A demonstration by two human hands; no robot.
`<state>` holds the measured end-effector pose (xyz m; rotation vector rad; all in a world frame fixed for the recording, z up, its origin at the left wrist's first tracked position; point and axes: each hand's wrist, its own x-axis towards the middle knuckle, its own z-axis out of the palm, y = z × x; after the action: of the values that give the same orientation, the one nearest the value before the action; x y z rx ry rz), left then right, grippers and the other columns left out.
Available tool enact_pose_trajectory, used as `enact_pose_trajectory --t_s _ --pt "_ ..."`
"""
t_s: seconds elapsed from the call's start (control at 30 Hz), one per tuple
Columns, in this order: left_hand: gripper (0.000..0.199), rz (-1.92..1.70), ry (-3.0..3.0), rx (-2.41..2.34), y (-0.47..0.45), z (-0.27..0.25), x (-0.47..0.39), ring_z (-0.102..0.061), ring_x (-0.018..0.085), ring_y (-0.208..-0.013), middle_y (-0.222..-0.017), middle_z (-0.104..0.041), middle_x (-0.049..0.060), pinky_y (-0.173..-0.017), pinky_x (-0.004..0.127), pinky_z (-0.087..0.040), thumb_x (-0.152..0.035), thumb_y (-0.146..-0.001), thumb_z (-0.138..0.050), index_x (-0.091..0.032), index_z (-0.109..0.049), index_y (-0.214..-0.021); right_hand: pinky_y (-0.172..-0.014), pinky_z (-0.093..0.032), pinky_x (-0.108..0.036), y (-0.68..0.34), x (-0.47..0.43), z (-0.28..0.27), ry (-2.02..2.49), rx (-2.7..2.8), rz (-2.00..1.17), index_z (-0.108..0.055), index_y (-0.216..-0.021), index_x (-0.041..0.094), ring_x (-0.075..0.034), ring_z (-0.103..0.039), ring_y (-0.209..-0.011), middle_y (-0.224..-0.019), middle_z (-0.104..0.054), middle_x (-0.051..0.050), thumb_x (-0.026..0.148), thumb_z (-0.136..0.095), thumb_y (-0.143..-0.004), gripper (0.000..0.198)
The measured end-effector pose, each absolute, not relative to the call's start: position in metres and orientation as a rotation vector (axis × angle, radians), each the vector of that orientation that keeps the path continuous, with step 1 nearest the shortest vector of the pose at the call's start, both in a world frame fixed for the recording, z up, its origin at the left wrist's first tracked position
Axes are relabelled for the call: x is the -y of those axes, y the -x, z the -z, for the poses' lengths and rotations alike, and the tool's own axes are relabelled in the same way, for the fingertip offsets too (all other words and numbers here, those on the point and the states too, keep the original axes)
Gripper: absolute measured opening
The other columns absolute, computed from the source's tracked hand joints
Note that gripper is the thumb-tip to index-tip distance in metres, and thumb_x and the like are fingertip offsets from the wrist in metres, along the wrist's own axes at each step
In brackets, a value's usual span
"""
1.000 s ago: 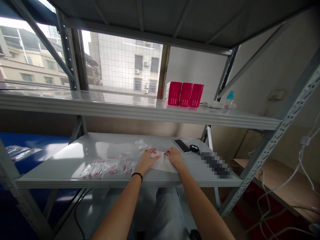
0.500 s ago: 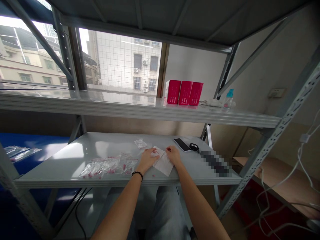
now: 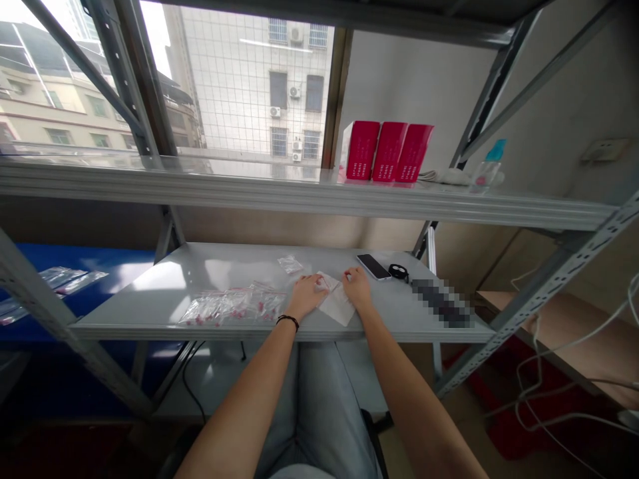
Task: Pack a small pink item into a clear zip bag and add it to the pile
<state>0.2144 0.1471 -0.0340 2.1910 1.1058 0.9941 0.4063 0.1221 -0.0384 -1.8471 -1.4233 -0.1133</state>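
A thin white sheet [image 3: 342, 310], perhaps paper or tissue, lies creased on the grey shelf top between my hands. My left hand [image 3: 308, 296] is closed at its upper left edge, thumb and fingers drawn together against it. My right hand [image 3: 357, 287] has curled, pinched fingers by its upper right edge; whatever they hold is too small to make out. Left of my left hand lie several clear zip bags [image 3: 232, 306] with small pink-red pieces inside. Behind it is another small clear bag [image 3: 290, 264].
A phone [image 3: 374, 267], a coiled black cable [image 3: 398, 271] and a blurred-out dark object [image 3: 442, 303] lie to the right. An upper shelf [image 3: 279, 194] crosses overhead with red boxes [image 3: 390, 152] and a blue-capped bottle [image 3: 488, 169]. Metal posts flank both sides.
The view has tilted downward, so everything sits higher in the picture. My right hand has drawn slightly away from the left, its fingers curled more. The sheet stays between them.
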Motion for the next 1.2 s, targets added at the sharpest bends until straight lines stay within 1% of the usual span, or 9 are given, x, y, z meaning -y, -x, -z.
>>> enact_pose_trajectory --t_s 0.13,0.3,0.43,0.53,0.73,0.83,0.93,1.03,1.2 --pt "0.041 -1.053 -2.151 -1.049 -0.213 0.032 -0.145 -0.058 0.03 -0.111 -0.112 -0.072 0.006 -0.104 0.04 -0.038 -0.031 -0.077 -0.073 -0.024 -0.069 -0.117 -0.088 -0.046 -0.034 -0.406 -0.12 0.031 1.784 1.377 0.1 -0.069 -0.087 0.018 -0.022 -0.059 -0.089 -0.099 -0.064 -0.011 0.026 -0.049 -0.087 0.021" --pt "0.044 -1.147 -2.055 -1.005 -0.211 0.03 -0.146 -0.055 0.029 -0.116 -0.117 -0.07 0.007 -0.106 0.04 -0.038 -0.031 -0.079 -0.073 -0.023 -0.066 -0.122 -0.08 -0.048 -0.033 -0.402 -0.116 0.014 1.676 1.392 0.006 -0.068 -0.085 0.018 -0.02 -0.06 -0.078 -0.092 -0.067 -0.008 0.036 -0.046 -0.088 0.029" --pt "0.045 -1.193 -1.953 -0.985 -0.21 0.029 -0.148 -0.056 0.028 -0.115 -0.117 -0.069 0.008 -0.105 0.04 -0.04 -0.028 -0.078 -0.074 -0.023 -0.066 -0.122 -0.076 -0.05 -0.029 -0.388 -0.115 0.003 1.594 1.47 -0.107 -0.069 -0.094 0.019 -0.02 -0.063 -0.082 -0.089 -0.071 -0.006 0.038 -0.042 -0.092 0.033" --pt "0.043 -1.223 -1.864 -0.963 -0.209 0.028 -0.148 -0.056 0.028 -0.114 -0.115 -0.069 0.008 -0.103 0.04 -0.041 -0.028 -0.076 -0.076 -0.023 -0.068 -0.118 -0.075 -0.05 -0.027 -0.378 -0.115 -0.003 1.567 1.569 -0.161 -0.072 -0.094 0.021 -0.019 -0.064 -0.082 -0.092 -0.072 -0.005 0.037 -0.048 -0.09 0.029" --pt "0.038 -1.267 -1.596 -0.854 -0.209 0.028 -0.152 -0.06 0.028 -0.109 -0.108 -0.071 0.008 -0.101 0.04 -0.041 -0.033 -0.073 -0.078 -0.021 -0.071 -0.108 -0.088 -0.048 -0.032 -0.381 -0.102 -0.008 1.668 1.658 -0.113 -0.069 -0.118 0.021 -0.02 -0.063 -0.096 -0.115 -0.069 -0.009 0.024 -0.034 -0.096 0.041" --pt "0.038 -1.253 -1.399 -0.763 -0.204 0.017 -0.155 -0.066 0.026 -0.098 -0.1 -0.073 0.008 -0.087 0.038 -0.048 -0.042 -0.076 -0.073 -0.019 -0.07 -0.106 -0.093 -0.045 -0.034 -0.378 -0.079 0.0 1.718 1.812 -0.088 -0.07 -0.116 0.02 -0.023 -0.062 -0.101 -0.113 -0.07 -0.011 0.022 -0.046 -0.094 0.033" --pt "0.041 -1.228 -1.222 -0.633 -0.192 -0.001 -0.154 -0.067 0.025 -0.097 -0.101 -0.072 0.009 -0.078 0.033 -0.051 -0.046 -0.079 -0.066 -0.019 -0.068 -0.109 -0.097 -0.04 -0.038 -0.371 -0.056 0.011 1.717 1.998 -0.071 -0.071 -0.115 0.024 -0.026 -0.057 -0.111 -0.12 -0.068 -0.01 0.025 -0.053 -0.093 0.029" --pt "0.04 -1.179 -1.11 -0.506 -0.177 -0.018 -0.145 -0.067 0.025 -0.1 -0.102 -0.071 0.011 -0.08 0.033 -0.052 -0.044 -0.082 -0.061 -0.017 -0.069 -0.11 -0.097 -0.039 -0.039 -0.374 -0.046 0.018 1.693 2.128 -0.077 -0.071 -0.113 0.028 -0.026 -0.057 -0.114 -0.124 -0.067 -0.006 0.023 -0.052 -0.093 0.027" --pt "0.045 -1.064 -1.032 -0.369 -0.157 -0.028 -0.127 -0.067 0.027 -0.097 -0.1 -0.072 0.014 -0.087 0.039 -0.054 -0.043 -0.085 -0.054 -0.013 -0.071 -0.113 -0.108 -0.036 -0.039 -0.4 -0.056 0.021 1.591 2.248 -0.145 -0.066 -0.124 0.028 -0.023 -0.053 -0.127 -0.136 -0.062 -0.005 0.016 -0.045 -0.093 0.039"
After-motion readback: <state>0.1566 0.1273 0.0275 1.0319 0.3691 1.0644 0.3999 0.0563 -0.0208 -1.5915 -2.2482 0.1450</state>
